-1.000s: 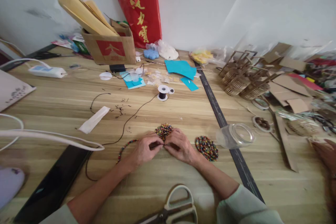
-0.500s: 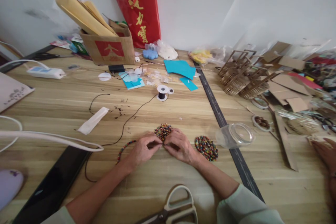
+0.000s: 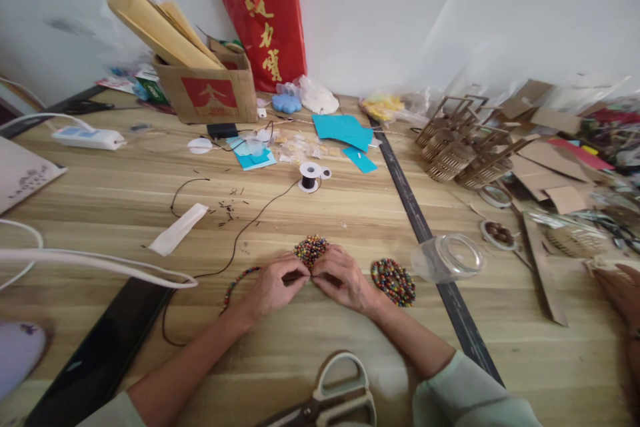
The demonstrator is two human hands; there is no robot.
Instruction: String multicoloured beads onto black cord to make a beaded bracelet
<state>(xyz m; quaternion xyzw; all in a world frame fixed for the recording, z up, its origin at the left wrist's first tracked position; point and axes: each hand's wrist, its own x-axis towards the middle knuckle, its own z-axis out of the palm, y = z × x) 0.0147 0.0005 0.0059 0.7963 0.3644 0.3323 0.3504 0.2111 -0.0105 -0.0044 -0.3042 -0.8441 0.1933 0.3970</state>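
My left hand (image 3: 270, 287) and my right hand (image 3: 341, 278) meet fingertip to fingertip on the wooden table (image 3: 320, 220), just in front of a small heap of coloured beads (image 3: 311, 249). The left fingers pinch the end of a thin dark cord (image 3: 235, 240), which carries a strung row of beads (image 3: 237, 283) curving off to the left. The right fingers pinch something tiny at the cord's tip; it is too small to tell what. The cord runs back to a white spool (image 3: 311, 177). A second, flatter heap of beads (image 3: 393, 281) lies to the right of my right hand.
A clear plastic jar (image 3: 447, 257) lies on its side right of the beads. Scissors (image 3: 334, 397) rest near the front edge. A cardboard box (image 3: 207, 87), a power strip (image 3: 89, 138), blue paper (image 3: 345, 129) and wooden lattice pieces (image 3: 463, 143) sit further back. Another person's hand (image 3: 620, 290) shows at far right.
Almost nothing differs. Both hands stay pinched together at the cord's end, with only slight finger shifts; the other person's hand at the right edge has shifted slightly.
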